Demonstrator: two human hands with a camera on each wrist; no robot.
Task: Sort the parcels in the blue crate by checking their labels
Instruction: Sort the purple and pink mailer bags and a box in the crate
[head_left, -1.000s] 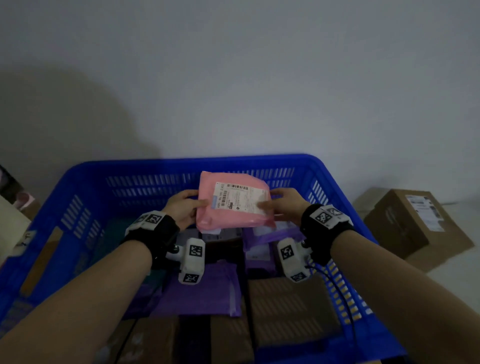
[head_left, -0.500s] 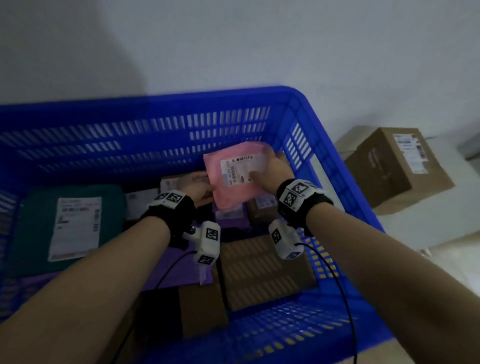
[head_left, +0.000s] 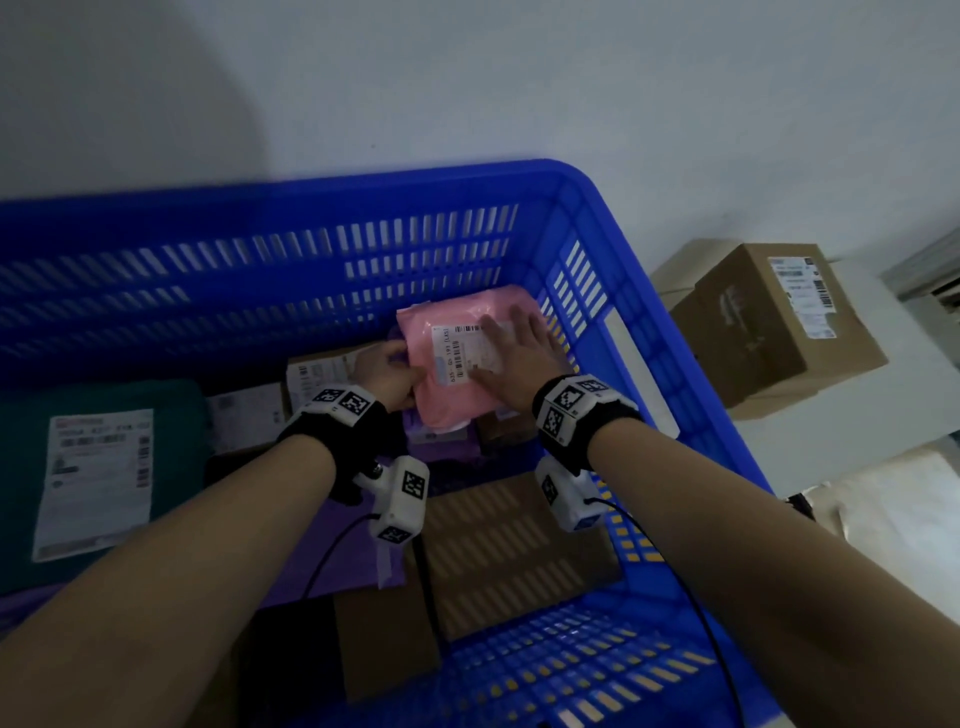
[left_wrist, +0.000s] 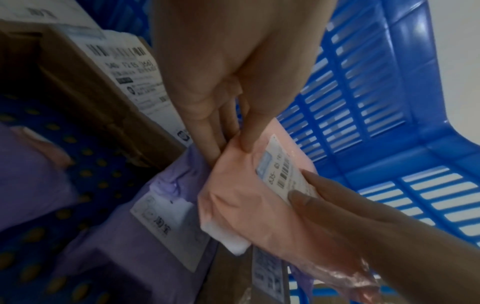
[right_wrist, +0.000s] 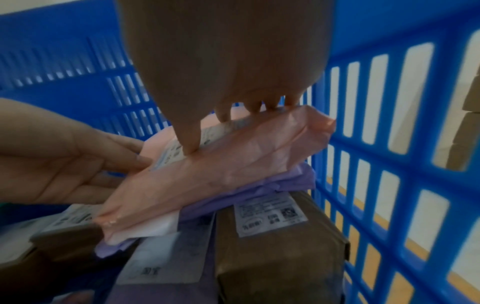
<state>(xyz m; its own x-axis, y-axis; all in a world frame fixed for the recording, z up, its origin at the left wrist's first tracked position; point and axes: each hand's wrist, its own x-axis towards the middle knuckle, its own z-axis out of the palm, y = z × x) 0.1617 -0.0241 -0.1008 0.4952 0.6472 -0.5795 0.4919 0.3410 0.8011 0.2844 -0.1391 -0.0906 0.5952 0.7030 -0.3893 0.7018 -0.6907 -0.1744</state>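
Observation:
The blue crate (head_left: 597, 218) holds several parcels. A pink parcel (head_left: 462, 395) with a white label (head_left: 457, 348) lies in its far right corner, on a purple mailer (right_wrist: 272, 185) and a brown box (right_wrist: 272, 246). My left hand (head_left: 410, 379) pinches the parcel's left edge between thumb and fingers (left_wrist: 244, 142). My right hand (head_left: 511, 343) lies flat on top, its straight fingers (right_wrist: 189, 142) pressing on the label. In the left wrist view the pink parcel (left_wrist: 241, 197) fills the middle, with the right hand (left_wrist: 363, 216) coming in from the lower right.
A teal parcel (head_left: 171, 415) with a large white label lies at the crate's left. Brown boxes (head_left: 498, 540) and purple mailers (head_left: 332, 566) cover the near floor. Outside, a labelled cardboard box (head_left: 769, 332) stands to the right by the white wall.
The pink parcel, held up between both hands with its label facing me, has come down into the crate's far right corner. My right hand has flattened on top of it.

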